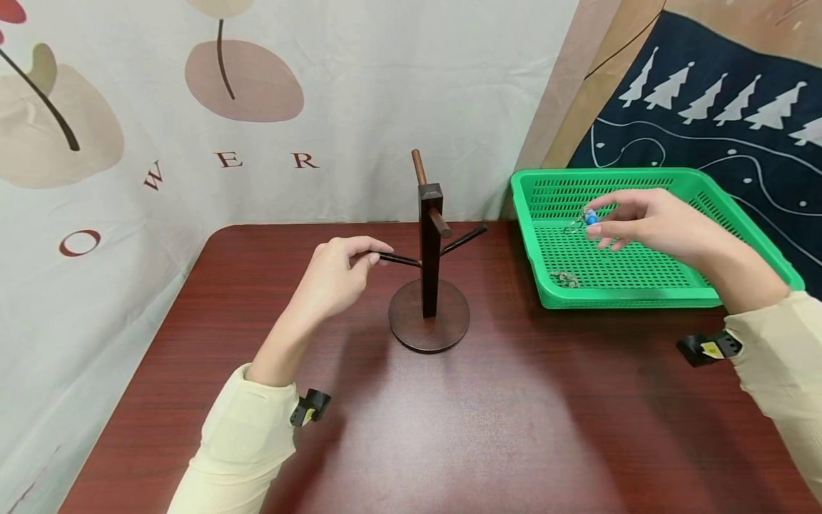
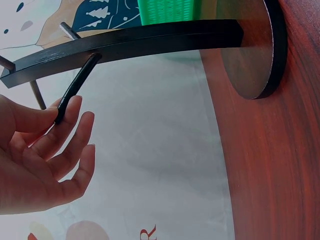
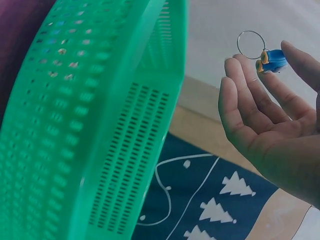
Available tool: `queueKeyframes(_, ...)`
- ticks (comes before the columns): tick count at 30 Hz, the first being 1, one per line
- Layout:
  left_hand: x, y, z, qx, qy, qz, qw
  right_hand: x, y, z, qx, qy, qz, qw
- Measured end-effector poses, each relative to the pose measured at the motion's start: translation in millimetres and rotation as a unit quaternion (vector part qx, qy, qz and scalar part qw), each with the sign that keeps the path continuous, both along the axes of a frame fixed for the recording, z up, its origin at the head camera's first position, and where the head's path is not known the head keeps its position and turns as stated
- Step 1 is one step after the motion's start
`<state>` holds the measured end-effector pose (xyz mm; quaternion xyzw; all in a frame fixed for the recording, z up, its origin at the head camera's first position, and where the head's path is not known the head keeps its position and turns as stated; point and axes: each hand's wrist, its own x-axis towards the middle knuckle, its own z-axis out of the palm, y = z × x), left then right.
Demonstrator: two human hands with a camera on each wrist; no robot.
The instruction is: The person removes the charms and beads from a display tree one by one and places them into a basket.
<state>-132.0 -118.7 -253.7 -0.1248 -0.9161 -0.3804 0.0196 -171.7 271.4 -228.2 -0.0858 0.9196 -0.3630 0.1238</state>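
A dark wooden stand (image 1: 429, 257) with a round base and several slanting pegs stands on the table. My left hand (image 1: 337, 275) pinches the tip of its left-hand peg (image 2: 77, 87) between thumb and fingers; the other fingers are loosely bent. Over the green basket (image 1: 629, 293), my right hand (image 1: 664, 220) pinches a small blue keychain (image 3: 274, 60) with yellow ends. Its thin metal ring (image 3: 251, 45) sticks out beyond the fingertips. A small metallic item (image 1: 565, 279), too small to make out, lies in the basket's near left corner.
The reddish-brown table (image 1: 514, 428) reaches back to a pale printed cloth (image 1: 398, 93). The perforated basket has raised walls and stands at the right rear. A dark blue cloth (image 1: 693, 143) with white trees hangs behind it.
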Motion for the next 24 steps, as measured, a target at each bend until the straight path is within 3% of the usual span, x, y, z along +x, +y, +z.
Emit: queueKeyframes(24,0.5,0,-0.3,0.0,0.001,0.001,1.0,7.8,39,-26.8,-0.002,-0.024,-0.012,1.0)
